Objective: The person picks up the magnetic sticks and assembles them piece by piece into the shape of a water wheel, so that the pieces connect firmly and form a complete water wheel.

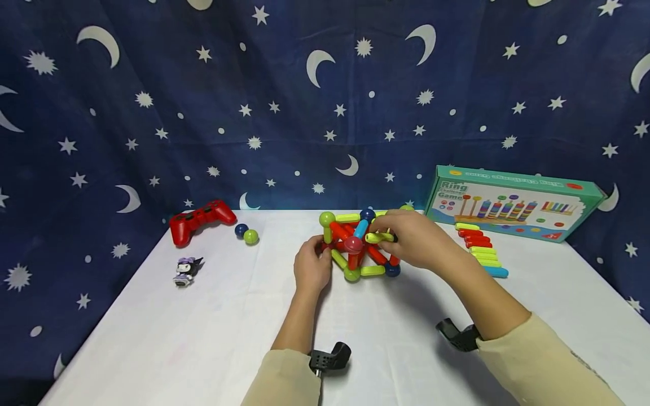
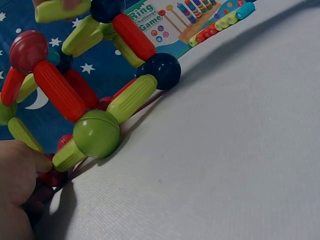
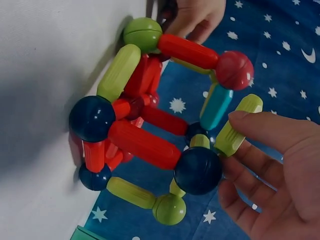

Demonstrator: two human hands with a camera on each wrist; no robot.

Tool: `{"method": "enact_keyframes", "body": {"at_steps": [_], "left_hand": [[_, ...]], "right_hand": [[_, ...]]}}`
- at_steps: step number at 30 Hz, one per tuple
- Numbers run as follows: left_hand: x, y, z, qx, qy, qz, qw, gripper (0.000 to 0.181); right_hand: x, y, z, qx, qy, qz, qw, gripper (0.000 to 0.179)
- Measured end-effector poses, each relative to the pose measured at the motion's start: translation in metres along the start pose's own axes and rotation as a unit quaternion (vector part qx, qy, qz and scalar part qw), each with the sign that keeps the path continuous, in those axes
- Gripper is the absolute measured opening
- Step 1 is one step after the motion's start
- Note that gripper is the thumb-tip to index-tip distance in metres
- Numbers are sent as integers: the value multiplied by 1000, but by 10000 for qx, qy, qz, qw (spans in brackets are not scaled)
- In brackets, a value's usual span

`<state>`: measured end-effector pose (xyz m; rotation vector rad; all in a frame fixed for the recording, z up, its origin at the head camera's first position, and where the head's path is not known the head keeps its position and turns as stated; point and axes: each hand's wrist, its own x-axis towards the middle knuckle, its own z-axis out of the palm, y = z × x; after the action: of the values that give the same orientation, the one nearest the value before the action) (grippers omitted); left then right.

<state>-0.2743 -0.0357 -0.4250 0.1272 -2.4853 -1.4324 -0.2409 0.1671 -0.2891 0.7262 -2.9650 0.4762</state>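
A frame of magnetic rods and balls (image 1: 352, 245) stands on the white table, with red, yellow-green and light-blue rods joined by red, green and dark-blue balls. My left hand (image 1: 311, 268) grips its lower left corner, where a red ball (image 2: 53, 177) is partly covered by the fingers. Between thumb and fingers, my right hand (image 1: 413, 237) pinches a yellow-green rod (image 3: 240, 125) at the frame's upper right. One end of that rod is close to a dark-blue ball (image 3: 198, 170); whether they touch I cannot tell.
Loose rods (image 1: 479, 248) lie in a row at right, before a green ring game box (image 1: 513, 203). On the left are a red game controller (image 1: 203, 221), a loose blue ball (image 1: 241, 230), a green ball (image 1: 251, 237) and a small figurine (image 1: 186, 272). A starry curtain (image 1: 284, 113) hangs behind.
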Motion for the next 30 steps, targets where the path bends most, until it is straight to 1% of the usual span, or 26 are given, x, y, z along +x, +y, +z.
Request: {"method": "enact_keyframes", "body": {"at_steps": [9, 14, 22, 26, 30], "left_hand": [[0, 3, 2, 17, 30, 105, 9999, 34], [-1, 0, 1, 78, 59, 92, 9999, 34], [-3, 0, 2, 58, 61, 14, 10000, 34], [-3, 0, 2, 38, 62, -15, 10000, 34], [-2, 1, 2, 70, 33, 10, 10000, 34]], "right_hand": [[3, 0, 3, -364, -45, -140, 9992, 27], [5, -3, 6, -616, -199, -161, 9978, 30], [6, -11, 10, -956, -217, -128, 9951, 29], [6, -11, 10, -859, -193, -153, 9960, 28], [1, -3, 5, -407, -76, -67, 9991, 25]]}}
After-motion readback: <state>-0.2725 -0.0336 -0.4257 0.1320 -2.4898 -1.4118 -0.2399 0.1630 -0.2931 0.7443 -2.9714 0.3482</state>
